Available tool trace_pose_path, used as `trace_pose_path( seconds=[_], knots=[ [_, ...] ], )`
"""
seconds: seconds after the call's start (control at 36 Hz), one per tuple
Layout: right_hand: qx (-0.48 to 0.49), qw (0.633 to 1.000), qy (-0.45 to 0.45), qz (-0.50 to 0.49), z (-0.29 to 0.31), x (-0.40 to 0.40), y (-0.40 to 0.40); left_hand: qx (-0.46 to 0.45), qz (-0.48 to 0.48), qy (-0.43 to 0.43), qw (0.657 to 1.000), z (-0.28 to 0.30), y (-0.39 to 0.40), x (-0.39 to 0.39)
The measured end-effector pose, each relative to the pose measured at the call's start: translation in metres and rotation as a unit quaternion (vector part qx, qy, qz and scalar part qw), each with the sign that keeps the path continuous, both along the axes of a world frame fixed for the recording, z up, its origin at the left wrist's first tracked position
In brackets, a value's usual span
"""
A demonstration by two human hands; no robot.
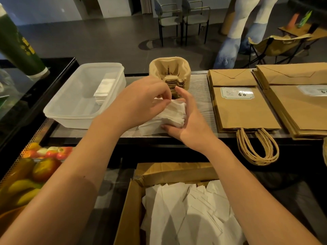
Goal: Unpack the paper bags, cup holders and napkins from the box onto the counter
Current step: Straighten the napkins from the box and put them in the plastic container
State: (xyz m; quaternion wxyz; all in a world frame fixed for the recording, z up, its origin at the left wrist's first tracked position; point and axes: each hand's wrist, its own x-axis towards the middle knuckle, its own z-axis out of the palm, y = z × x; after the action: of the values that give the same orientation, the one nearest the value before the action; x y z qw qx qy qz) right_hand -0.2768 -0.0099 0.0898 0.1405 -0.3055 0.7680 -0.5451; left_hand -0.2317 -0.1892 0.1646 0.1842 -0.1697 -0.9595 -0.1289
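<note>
Nearest the camera, the cardboard box (134, 209) sits open below the counter edge, with loose white napkins (191, 214) heaped inside, so this part of the unpacking is not yet finished. Beyond it, on the counter (201, 96), both hands work a napkin stack (169, 117) lying between the plastic tub and the paper bags. The right hand (189, 124) cups the stack's right side, thumb along its near edge and fingers curved against the far corner. The left hand (141, 99) pinches the top sheets at the far end between thumb and fingertips. The step in hand looks like squaring the stack. To do it well, the right hand should hold the pile steady while the left tamps stray edges flush, pressing lightly, since thin paper creases and slides easily. Left of the stack stands a clear plastic tub (58, 110) holding a few folded napkins. Just behind the hands is a nested pile of pulp cup holders (169, 68). To the right lie two flat stacks of brown paper bags (246, 106), handles hanging over the counter's near edge.
</note>
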Motion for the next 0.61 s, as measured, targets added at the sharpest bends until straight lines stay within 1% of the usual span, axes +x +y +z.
trace_pose_path(
  seconds=[0.17, 0.22, 0.28, 0.31, 0.36, 0.42, 0.44, 0.47, 0.5, 0.53, 0.56, 0.61],
  knots=[
    [-0.012, 1.0, -0.017, 0.004, 0.002, 0.001, 0.0, 0.061, 0.037, 0.036, 0.997, -0.004, -0.001, 0.005],
    [-0.009, 1.0, -0.012, 0.002, 0.003, 0.001, 0.0, 0.048, 0.026, 0.022, 0.998, -0.005, -0.003, 0.005],
    [-0.017, 1.0, -0.015, 0.002, 0.002, 0.0, -0.002, 0.042, 0.024, 0.041, 0.998, -0.004, -0.004, 0.006],
    [-0.033, 0.999, -0.022, 0.0, 0.001, 0.0, -0.003, 0.062, 0.036, 0.069, 0.995, -0.002, -0.004, 0.007],
    [-0.052, 0.998, -0.021, -0.01, -0.004, -0.001, -0.004, 0.142, 0.073, 0.124, 0.979, 0.01, -0.002, 0.015],
    [-0.036, 0.999, -0.001, -0.013, -0.002, -0.001, -0.004, 0.221, 0.08, 0.16, 0.959, 0.021, -0.001, 0.029],
    [-0.041, 0.999, -0.004, -0.012, 0.0, -0.001, -0.004, 0.25, 0.066, 0.151, 0.954, 0.025, -0.001, 0.037],
    [-0.049, 0.999, -0.013, -0.01, -0.001, -0.002, -0.003, 0.271, 0.046, 0.117, 0.954, 0.028, 0.001, 0.047],
    [-0.047, 0.999, -0.013, -0.009, -0.001, -0.002, -0.002, 0.268, 0.028, 0.069, 0.961, 0.029, 0.003, 0.055],
    [-0.032, 0.999, -0.001, -0.013, -0.001, -0.002, -0.002, 0.241, 0.018, 0.017, 0.97, 0.027, 0.005, 0.062],
    [-0.019, 1.0, 0.009, -0.01, -0.001, -0.003, -0.002, 0.196, 0.021, -0.03, 0.98, 0.022, 0.008, 0.065],
    [-0.016, 1.0, -0.018, 0.001, 0.001, -0.004, -0.002, 0.108, 0.056, -0.089, 0.989, 0.008, 0.011, 0.066]
  ],
)
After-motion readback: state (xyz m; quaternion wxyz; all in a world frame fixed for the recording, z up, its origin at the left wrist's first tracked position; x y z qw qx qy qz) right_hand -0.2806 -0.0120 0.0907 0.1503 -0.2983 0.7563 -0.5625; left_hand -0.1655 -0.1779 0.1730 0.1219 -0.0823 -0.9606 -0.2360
